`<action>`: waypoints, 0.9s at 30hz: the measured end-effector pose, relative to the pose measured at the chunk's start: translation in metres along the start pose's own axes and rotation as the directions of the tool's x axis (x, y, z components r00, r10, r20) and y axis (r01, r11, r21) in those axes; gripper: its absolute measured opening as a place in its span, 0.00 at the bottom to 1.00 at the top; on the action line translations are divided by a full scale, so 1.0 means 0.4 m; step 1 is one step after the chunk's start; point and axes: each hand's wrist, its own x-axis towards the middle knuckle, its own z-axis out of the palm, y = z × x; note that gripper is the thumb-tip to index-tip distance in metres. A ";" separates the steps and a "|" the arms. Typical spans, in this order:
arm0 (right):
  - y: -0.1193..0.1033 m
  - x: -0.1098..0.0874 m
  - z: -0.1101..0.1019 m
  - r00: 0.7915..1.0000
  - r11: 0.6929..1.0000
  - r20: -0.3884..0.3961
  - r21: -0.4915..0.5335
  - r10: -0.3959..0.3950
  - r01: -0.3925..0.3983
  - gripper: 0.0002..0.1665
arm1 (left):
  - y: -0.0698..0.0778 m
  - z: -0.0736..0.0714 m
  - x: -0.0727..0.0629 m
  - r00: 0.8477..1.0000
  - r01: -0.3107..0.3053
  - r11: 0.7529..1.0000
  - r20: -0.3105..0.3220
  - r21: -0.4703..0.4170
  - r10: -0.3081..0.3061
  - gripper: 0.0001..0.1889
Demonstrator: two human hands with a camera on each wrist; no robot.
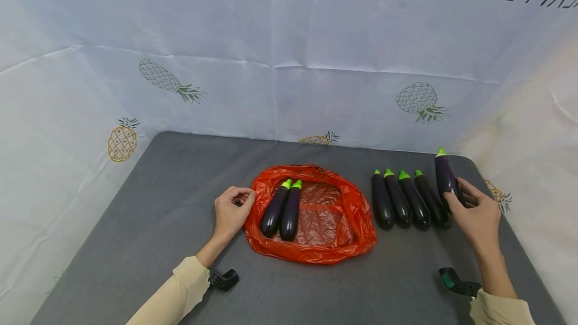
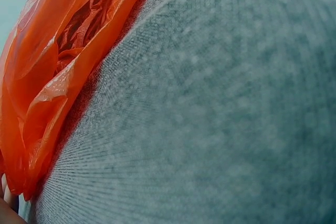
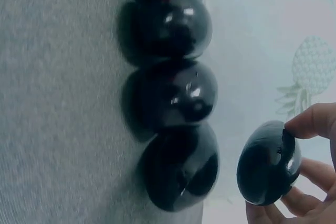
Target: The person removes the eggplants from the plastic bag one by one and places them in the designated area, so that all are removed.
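My right hand [image 1: 479, 214] grips an eggplant [image 1: 446, 177] with a green stem end, held up at the right end of a row. In the right wrist view, thumb and fingers hold the eggplant [image 3: 268, 163] from the side, apart from the others. Several more eggplants [image 1: 413, 199] lie side by side on the table, stems pointing away. My left hand [image 1: 232, 209] pinches the left edge of a red plastic bag [image 1: 311, 254], whose mouth is spread wide. Inside the bag, at its left side, rest two eggplants [image 1: 282, 209]. The left wrist view shows the bag's folds [image 2: 47, 98].
A grey cloth-covered table [image 1: 180, 189] carries everything. Behind and beside it hangs a white curtain [image 1: 316, 39] with pineapple prints. The row of eggplants stands just right of the bag.
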 end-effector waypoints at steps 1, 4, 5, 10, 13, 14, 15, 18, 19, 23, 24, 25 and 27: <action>0.004 0.002 -0.002 1.000 1.000 0.005 -0.001 0.001 -0.001 0.33 | 0.001 0.000 0.000 1.000 -0.001 1.000 0.001 0.002 0.001 0.04; 0.018 0.010 -0.005 1.000 1.000 0.011 -0.004 -0.007 0.008 0.34 | 0.001 0.000 0.000 1.000 -0.003 1.000 0.000 0.003 0.003 0.04; 0.023 0.013 -0.007 1.000 1.000 0.011 -0.004 -0.011 0.011 0.33 | 0.000 0.000 0.000 1.000 -0.006 1.000 0.000 0.002 0.006 0.03; 0.047 0.026 -0.010 0.999 0.999 0.035 -0.009 -0.037 0.038 0.35 | -0.002 0.000 0.000 1.000 -0.013 1.000 -0.003 0.001 0.013 0.03; 0.060 0.031 -0.010 0.997 0.999 0.064 -0.021 -0.047 0.048 0.37 | -0.002 0.001 0.000 1.000 -0.015 1.000 -0.005 0.003 0.015 0.03; 0.064 0.032 -0.010 0.996 0.998 0.074 -0.023 -0.049 0.051 0.37 | -0.003 0.002 0.000 1.000 -0.018 1.000 -0.005 0.003 0.018 0.02; 0.068 0.033 -0.011 0.996 0.998 0.082 -0.027 -0.047 0.049 0.37 | -0.004 0.002 0.000 1.000 -0.019 1.000 -0.006 0.003 0.019 0.03; 0.078 0.036 -0.012 0.993 0.998 0.108 -0.041 -0.038 0.043 0.38 | -0.005 0.002 -0.001 1.000 -0.022 1.000 -0.010 0.000 0.022 0.03; 0.081 0.037 -0.012 0.992 0.998 0.121 -0.045 -0.035 0.040 0.38 | -0.006 0.002 -0.001 1.000 -0.026 1.000 -0.011 -0.001 0.026 0.02; 0.092 0.042 -0.013 0.985 0.998 0.173 -0.059 -0.009 0.020 0.39 | -0.007 0.003 -0.001 0.999 -0.030 1.000 -0.012 0.006 0.030 0.02; 0.094 0.042 -0.013 0.983 0.998 0.185 -0.063 -0.002 0.014 0.40 | -0.006 0.003 -0.002 1.000 -0.028 1.000 -0.012 0.007 0.028 0.02; 0.097 0.042 -0.013 0.981 0.998 0.195 -0.064 0.003 0.009 0.40 | -0.005 0.002 -0.002 1.000 -0.028 1.000 -0.011 0.008 0.028 0.02; 0.102 0.043 -0.012 0.979 0.997 0.204 -0.072 0.011 0.004 0.40 | -0.004 0.003 -0.002 1.000 -0.026 1.000 -0.011 0.010 0.026 0.03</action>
